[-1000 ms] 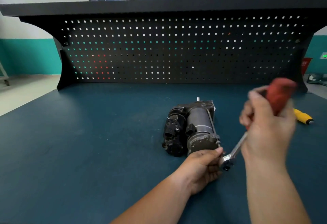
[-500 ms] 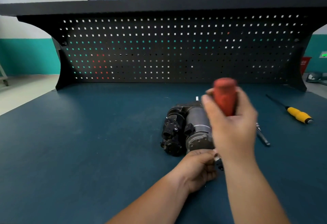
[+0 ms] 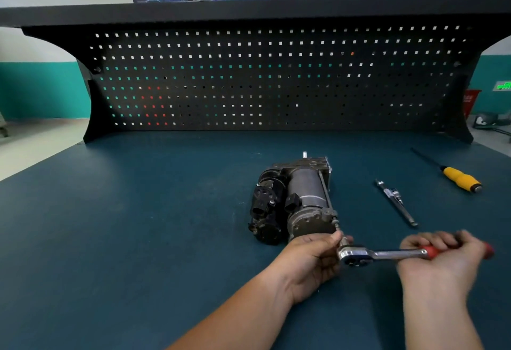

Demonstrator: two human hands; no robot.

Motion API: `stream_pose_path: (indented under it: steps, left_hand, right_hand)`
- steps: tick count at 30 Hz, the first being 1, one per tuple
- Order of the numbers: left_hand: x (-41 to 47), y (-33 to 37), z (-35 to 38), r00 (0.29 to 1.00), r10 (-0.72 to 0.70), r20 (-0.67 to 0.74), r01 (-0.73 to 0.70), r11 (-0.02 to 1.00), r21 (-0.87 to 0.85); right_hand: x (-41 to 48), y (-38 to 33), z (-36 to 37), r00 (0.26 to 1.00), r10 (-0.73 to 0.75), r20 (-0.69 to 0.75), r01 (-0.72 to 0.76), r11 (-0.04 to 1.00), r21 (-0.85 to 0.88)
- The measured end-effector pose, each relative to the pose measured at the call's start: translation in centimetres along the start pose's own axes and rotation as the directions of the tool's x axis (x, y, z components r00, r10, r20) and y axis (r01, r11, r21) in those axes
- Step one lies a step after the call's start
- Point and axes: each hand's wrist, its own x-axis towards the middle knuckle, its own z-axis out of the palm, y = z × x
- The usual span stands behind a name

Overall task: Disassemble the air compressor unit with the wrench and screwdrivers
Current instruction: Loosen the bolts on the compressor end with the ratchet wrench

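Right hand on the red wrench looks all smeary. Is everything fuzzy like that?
Head view: the right hand and the red end of the wrench are smeared by motion blur; head view: the compressor, left hand and yellow screwdriver look sharp; head view: the wide lens bows the shelf.

Head-worn view, down over workbench
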Motion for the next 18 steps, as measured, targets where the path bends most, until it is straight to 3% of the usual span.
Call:
stream_pose_path:
  steps: [4, 6, 9, 13, 16, 18]
  left_hand:
    - [0.2, 0.0, -0.2, 1.000, -0.012, -0.002, 0.012, 1.000, 0.016]
    - [0.3, 0.0, -0.3, 1.000, -0.017, -0.001, 0.017, 1.000, 0.023]
    - [0.3, 0.0, -0.3, 1.000, -0.022, -0.016, 0.022, 0.999, 0.028]
    - [0.3, -0.1, -0.2, 0.999, -0.031, -0.011, 0.032, 0.999, 0.017]
    - [0.4, -0.1, -0.5, 0.998, -0.038, 0.053, 0.039, 0.999, -0.033]
    - [0.3, 0.1, -0.5, 0.994, -0.044, 0.098, 0.050, 0.997, -0.063]
  right_hand:
    - [-1.4, -0.5, 2.1, 0.973, -0.155, 0.172, 0.164, 0.986, -0.040]
    - [-2.8, -0.3, 3.5, 0.907, -0.258, 0.332, 0.301, 0.950, -0.084]
    - [-5.7, 0.9, 5.4, 0.721, -0.342, 0.603, 0.517, 0.845, -0.139]
    - [-8.2, 3.7, 6.1, 0.433, -0.180, 0.883, 0.775, 0.575, -0.262]
    - [-9.3, 6.4, 5.8, 0.239, -0.004, 0.971, 0.908, 0.354, -0.222]
    - [-9.8, 7.5, 5.7, 0.166, 0.059, 0.984, 0.950, 0.260, -0.176]
